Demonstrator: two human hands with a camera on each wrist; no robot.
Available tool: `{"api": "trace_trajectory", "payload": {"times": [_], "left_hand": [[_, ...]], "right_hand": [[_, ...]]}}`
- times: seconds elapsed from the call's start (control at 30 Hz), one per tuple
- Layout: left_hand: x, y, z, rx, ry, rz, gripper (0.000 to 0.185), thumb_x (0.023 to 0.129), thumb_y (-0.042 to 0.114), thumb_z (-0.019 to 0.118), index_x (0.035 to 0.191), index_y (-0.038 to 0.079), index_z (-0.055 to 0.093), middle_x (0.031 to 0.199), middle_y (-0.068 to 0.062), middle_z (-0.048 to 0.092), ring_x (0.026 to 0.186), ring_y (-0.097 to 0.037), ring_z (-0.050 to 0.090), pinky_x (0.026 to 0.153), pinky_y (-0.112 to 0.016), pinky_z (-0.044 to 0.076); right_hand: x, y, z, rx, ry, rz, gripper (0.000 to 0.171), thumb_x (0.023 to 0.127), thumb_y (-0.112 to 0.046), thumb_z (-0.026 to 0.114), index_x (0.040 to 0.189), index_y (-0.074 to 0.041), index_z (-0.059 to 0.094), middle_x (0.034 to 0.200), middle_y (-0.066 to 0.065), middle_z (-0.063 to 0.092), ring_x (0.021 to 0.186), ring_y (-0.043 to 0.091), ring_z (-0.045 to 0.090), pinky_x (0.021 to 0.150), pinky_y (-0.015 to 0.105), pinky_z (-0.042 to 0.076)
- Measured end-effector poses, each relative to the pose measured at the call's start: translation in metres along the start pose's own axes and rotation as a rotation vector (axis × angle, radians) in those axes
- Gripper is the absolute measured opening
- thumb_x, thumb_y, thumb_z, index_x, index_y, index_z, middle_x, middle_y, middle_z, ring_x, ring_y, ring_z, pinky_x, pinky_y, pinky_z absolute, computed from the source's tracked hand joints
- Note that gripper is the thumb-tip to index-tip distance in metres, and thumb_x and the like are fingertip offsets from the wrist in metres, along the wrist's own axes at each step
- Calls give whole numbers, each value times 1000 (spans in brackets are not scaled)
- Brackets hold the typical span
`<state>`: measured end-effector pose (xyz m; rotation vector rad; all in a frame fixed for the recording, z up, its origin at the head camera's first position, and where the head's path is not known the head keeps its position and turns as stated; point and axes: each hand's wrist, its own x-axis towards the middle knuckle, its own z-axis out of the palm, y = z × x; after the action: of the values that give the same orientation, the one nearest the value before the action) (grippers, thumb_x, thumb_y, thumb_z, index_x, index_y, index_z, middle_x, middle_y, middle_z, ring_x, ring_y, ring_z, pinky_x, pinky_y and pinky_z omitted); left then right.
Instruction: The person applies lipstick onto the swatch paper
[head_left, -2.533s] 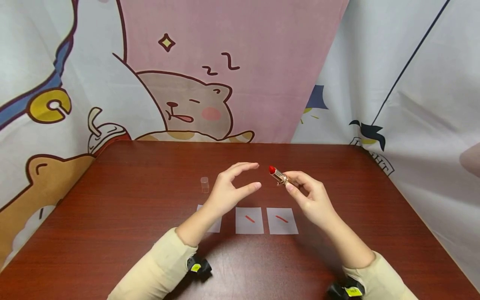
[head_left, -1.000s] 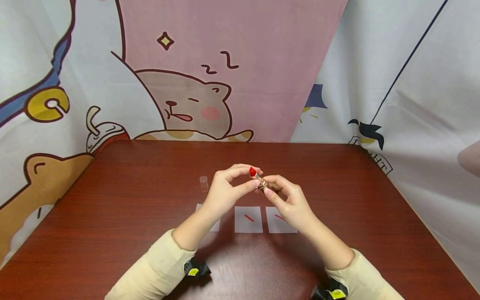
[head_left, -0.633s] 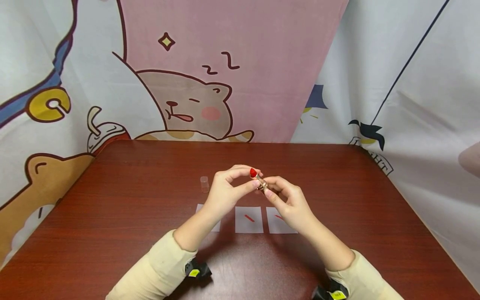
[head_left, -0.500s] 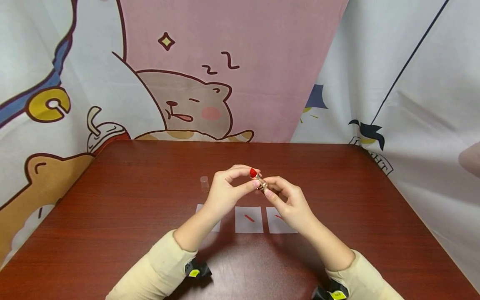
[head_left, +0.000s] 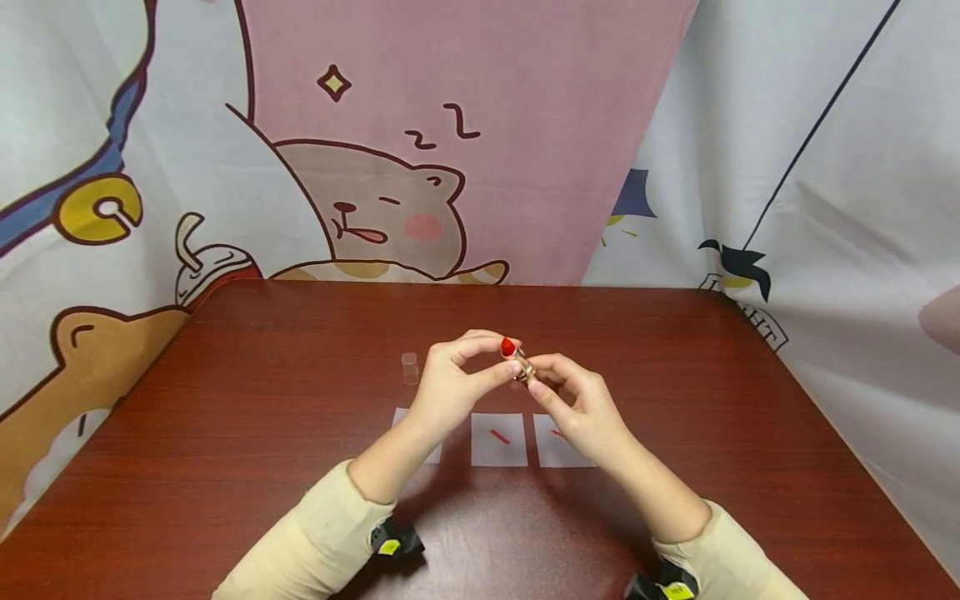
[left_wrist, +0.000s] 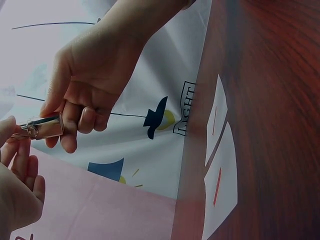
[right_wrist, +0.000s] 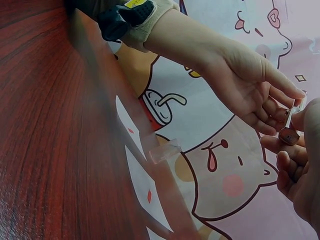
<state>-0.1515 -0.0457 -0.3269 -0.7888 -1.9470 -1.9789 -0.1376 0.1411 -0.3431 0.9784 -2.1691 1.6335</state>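
Note:
A gold lipstick [head_left: 521, 363] with its red bullet showing is held above the table between both hands. My right hand [head_left: 581, 404] grips the lower end of its gold base between thumb and fingers. From the other side, my left hand [head_left: 450, 383] pinches the upper part of the tube with thumb and fingers. In the left wrist view the gold base [left_wrist: 47, 127] shows a small ring-like ornament. Under the hands lie white paper cards; the middle card [head_left: 487, 454] bears a red stroke, and the right card [head_left: 547, 450] is partly covered by my right hand.
A clear cap [head_left: 409, 368] stands on the dark red wooden table [head_left: 300, 350], left of my left hand. The left card [head_left: 435, 452] is mostly hidden behind my left forearm. A printed cartoon curtain [head_left: 540, 125] hangs behind the table's far edge.
My right hand has moved left with the lipstick, bringing it into my left hand, whose fingers have closed on the tube. Over the last second both hands have stayed almost still.

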Motion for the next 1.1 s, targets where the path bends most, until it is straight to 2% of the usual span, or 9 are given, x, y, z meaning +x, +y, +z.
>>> {"api": "trace_trajectory", "payload": {"times": [0.2,0.53,0.63,0.83,1.1], "left_hand": [[0,0,0,-1,7,12,15,79,-1,75,95,-3,73,96,-8,69,97,-20,62,94,-37,42],[-1,1,0,-2,18,7,16,79,0,76,94,-3,74,95,-7,69,96,-20,62,94,-36,42],[-1,1,0,-4,19,5,16,79,-1,76,94,-3,73,95,-8,69,96,-20,62,94,-37,42],[0,1,0,0,25,11,16,78,-2,76,94,-4,73,95,-10,68,96,-21,61,93,-37,43],[-1,1,1,-4,29,-8,17,78,-2,77,94,-5,73,96,-11,68,96,-19,61,93,-36,43]], "right_hand": [[0,0,-1,-52,17,-19,23,89,8,60,108,-4,64,93,6,71,85,13,66,65,27,52],[0,1,0,-91,43,-34,28,83,12,65,106,-4,65,89,6,71,76,11,61,55,24,46],[1,-4,0,-102,51,-33,28,82,15,65,104,-2,65,86,7,70,72,10,59,54,25,45],[6,-27,2,-109,64,-59,22,78,19,65,96,7,62,76,12,65,65,10,55,51,26,44],[6,-33,3,-123,80,-49,23,74,18,69,91,5,62,73,8,63,60,11,50,52,23,42]]}}
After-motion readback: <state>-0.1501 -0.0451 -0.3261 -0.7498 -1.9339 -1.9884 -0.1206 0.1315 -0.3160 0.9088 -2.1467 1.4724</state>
